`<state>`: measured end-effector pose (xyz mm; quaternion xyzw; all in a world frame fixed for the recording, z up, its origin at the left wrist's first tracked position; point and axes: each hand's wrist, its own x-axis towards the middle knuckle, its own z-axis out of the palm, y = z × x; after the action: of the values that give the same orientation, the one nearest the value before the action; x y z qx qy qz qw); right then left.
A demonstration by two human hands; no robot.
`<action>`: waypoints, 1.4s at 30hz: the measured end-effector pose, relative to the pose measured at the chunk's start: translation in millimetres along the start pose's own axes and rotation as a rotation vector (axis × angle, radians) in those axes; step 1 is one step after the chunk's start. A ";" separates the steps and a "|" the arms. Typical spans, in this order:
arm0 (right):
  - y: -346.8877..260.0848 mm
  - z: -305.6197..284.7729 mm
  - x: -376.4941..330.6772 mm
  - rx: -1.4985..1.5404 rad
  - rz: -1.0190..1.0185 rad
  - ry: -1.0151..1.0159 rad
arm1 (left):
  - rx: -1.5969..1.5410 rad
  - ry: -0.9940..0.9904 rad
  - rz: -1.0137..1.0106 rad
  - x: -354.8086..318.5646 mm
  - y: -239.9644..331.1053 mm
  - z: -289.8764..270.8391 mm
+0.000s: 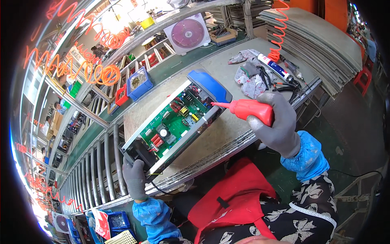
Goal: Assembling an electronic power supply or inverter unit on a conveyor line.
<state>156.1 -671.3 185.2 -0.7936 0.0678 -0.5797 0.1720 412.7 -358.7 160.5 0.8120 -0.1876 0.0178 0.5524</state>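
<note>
An electronic unit (pixel 174 145) lies open on the bench, its long metal housing showing a green circuit board (pixel 175 127) with coils, capacitors and wires. A blue end cap (pixel 210 84) closes its far end. In my gloved right hand (pixel 278 124) is a red squeeze bottle (pixel 255 110), tilted sideways. The thin nozzle reaches to the board's edge near the blue cap; whether the tip touches cannot be made out. My gloved left hand (pixel 135 179) grips the black near end (pixel 140 151) of the unit, with some fingers hidden behind it.
A sealant tube (pixel 275 68), pliers (pixel 289 87) and a stained rag (pixel 248 86) lie right of the unit. Blue (pixel 139 83) and red (pixel 121 95) parts bins stand beyond it. A roller conveyor (pixel 96 168) runs left. Stacked boards (pixel 321 49) stand back right; orange coiled hoses (pixel 109 75) hang above.
</note>
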 end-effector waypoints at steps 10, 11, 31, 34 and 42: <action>-10.2 17.9 25.4 -0.152 -0.224 -0.140 | 0.056 0.033 0.051 -4.6 -7.6 0.4; -10.3 21.5 24.9 -0.156 -0.227 -0.146 | 0.054 0.035 0.050 -4.1 -8.1 1.1; -3.3 35.9 31.5 -0.082 -0.157 -0.199 | 0.054 0.015 -0.014 -5.1 -2.4 0.2; -3.7 35.1 32.6 -0.059 -0.145 -0.200 | 0.019 0.022 -0.005 -7.6 -0.4 2.0; -4.5 39.3 30.2 -0.115 -0.214 -0.189 | 0.095 0.037 0.011 -7.0 0.2 0.7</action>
<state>202.4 -668.8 203.3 -0.8559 -0.0006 -0.5125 0.0694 406.0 -357.4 158.8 0.8358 -0.1808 0.0445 0.5165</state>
